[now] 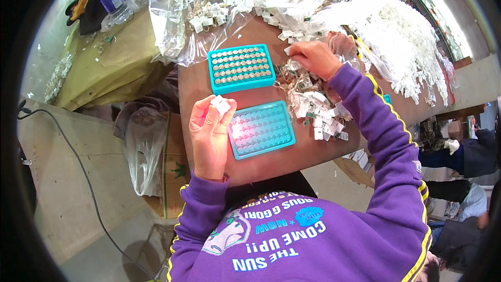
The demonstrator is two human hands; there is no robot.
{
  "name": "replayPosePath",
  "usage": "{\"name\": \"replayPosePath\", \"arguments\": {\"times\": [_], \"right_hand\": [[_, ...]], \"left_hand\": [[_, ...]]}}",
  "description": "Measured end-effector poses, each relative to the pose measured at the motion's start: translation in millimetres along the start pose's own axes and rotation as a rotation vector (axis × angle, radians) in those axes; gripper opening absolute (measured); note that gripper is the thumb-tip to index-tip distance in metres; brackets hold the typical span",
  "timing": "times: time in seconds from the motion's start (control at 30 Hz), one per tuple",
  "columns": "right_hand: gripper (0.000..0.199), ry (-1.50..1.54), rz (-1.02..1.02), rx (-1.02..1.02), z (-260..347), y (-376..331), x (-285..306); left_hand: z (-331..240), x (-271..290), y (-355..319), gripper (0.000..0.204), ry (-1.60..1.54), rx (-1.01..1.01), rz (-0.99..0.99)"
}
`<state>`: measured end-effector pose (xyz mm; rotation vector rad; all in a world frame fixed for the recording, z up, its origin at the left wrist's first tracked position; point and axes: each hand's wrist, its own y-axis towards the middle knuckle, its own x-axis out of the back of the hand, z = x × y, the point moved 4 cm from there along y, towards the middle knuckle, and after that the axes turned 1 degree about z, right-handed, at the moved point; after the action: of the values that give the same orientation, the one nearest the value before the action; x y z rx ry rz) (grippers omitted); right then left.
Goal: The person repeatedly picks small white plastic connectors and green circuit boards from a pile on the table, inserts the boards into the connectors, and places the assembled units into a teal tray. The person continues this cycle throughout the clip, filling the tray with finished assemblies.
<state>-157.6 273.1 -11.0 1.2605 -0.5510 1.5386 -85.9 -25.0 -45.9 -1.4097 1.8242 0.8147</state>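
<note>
A small white plastic piece (220,104) is pinched in the left hand (210,133) above the near teal tray (262,130); the right hand (314,57) closes its fingers on the pile of pieces (313,102).

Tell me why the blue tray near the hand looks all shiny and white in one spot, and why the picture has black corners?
In the head view, light glares off the near teal tray beside the left hand, washing out its left part; the far tray shows no such glare. The fisheye lens leaves the black rim and bends the table edge.
</note>
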Motion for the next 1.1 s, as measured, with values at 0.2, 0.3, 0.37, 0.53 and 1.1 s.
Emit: {"name": "replayPosePath", "arguments": {"times": [0.2, 0.3, 0.37, 0.53, 1.1], "right_hand": [[0.009, -0.024, -0.008, -0.059, 3.6, 5.4, 4.7], [0.008, -0.164, -0.052, -0.016, 4.2, 20.5, 5.3], [0.011, -0.279, 0.014, -0.006, 4.9, 29.7, -3.0], [0.009, -0.434, 0.09, 0.017, 7.0, 37.2, -16.4], [0.014, -0.353, 0.119, 0.079, -0.4, 1.3, 17.0]], "left_hand": [[1.8, 0.9, -1.1, 0.022, -0.058, 0.051, -0.023], [-0.2, 0.5, -0.4, 0.023, 0.028, 0.023, -0.008], [-0.8, 0.8, -0.2, 0.024, 0.053, 0.026, -0.019], [0.2, 1.8, -0.4, 0.025, -0.033, 0.051, -0.064], [1.8, 4.9, -0.3, 0.025, -0.052, 0.041, -0.073]]}}
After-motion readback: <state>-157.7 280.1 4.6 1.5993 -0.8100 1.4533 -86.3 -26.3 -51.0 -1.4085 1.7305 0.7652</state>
